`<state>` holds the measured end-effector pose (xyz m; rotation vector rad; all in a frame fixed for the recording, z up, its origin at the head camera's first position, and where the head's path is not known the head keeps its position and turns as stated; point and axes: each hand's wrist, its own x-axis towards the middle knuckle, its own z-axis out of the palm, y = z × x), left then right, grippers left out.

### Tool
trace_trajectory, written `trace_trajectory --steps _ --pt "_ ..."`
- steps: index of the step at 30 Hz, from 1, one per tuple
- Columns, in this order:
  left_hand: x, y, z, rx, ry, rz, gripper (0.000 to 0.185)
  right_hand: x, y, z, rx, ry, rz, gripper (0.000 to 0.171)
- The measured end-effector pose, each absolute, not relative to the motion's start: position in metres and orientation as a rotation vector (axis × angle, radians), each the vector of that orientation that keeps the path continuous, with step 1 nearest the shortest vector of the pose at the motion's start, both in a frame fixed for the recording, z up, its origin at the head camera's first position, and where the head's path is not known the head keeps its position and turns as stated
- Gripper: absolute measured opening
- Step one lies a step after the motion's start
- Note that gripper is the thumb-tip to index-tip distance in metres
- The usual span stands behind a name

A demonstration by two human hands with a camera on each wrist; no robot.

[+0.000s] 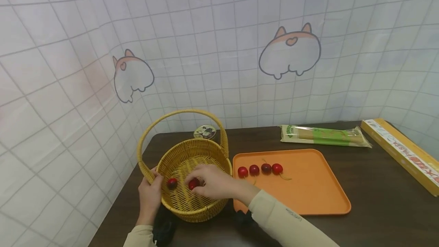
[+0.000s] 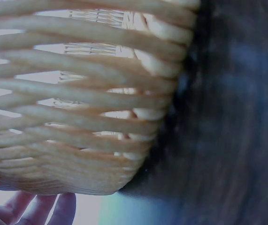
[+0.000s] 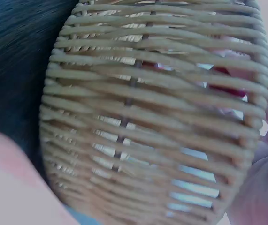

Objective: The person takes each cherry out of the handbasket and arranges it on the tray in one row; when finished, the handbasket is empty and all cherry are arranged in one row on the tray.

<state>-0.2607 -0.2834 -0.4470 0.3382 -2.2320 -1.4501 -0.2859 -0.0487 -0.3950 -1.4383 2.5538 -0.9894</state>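
A yellow wicker basket (image 1: 197,211) with a tall hoop handle stands at the table's left front. My left hand (image 1: 151,191) grips its left rim, thumb over the edge. In the left wrist view its fingers (image 2: 40,211) show below the basket wall (image 2: 77,117). My right hand (image 1: 207,181) reaches inside the basket and pinches a red cherry (image 1: 193,184) low over the bottom. A second cherry (image 1: 172,183) lies in the basket to its left. The right wrist view shows the woven wall (image 3: 148,131) with red (image 3: 227,82) glimpsed through it.
An orange tray (image 1: 308,193) lies right of the basket with several cherries (image 1: 260,169) in a row at its far left. Behind it are a green-and-tan packet (image 1: 324,135), a long yellow box (image 1: 401,151) at the right edge, and a small round tin (image 1: 204,132).
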Motion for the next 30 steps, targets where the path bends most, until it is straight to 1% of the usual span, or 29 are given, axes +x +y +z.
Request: trace_trajectory --steps 11,21,26,30 --pt "-0.261 -0.283 -0.448 0.33 -2.263 -1.417 0.042 -0.283 -0.019 -0.395 -1.257 2.499 -1.203 0.039" --pt "-0.259 -0.282 -0.446 0.33 -2.259 -1.409 0.041 -0.273 0.014 -0.389 -1.109 2.449 -1.446 0.031" --pt "-0.259 -0.284 -0.446 0.331 -2.246 -1.402 0.037 -0.275 0.034 -0.39 -1.099 2.53 -1.465 0.032" --pt "-0.26 -0.283 -0.446 0.314 -2.241 -1.388 0.039 -0.276 0.053 -0.389 -1.041 2.591 -1.481 0.034"
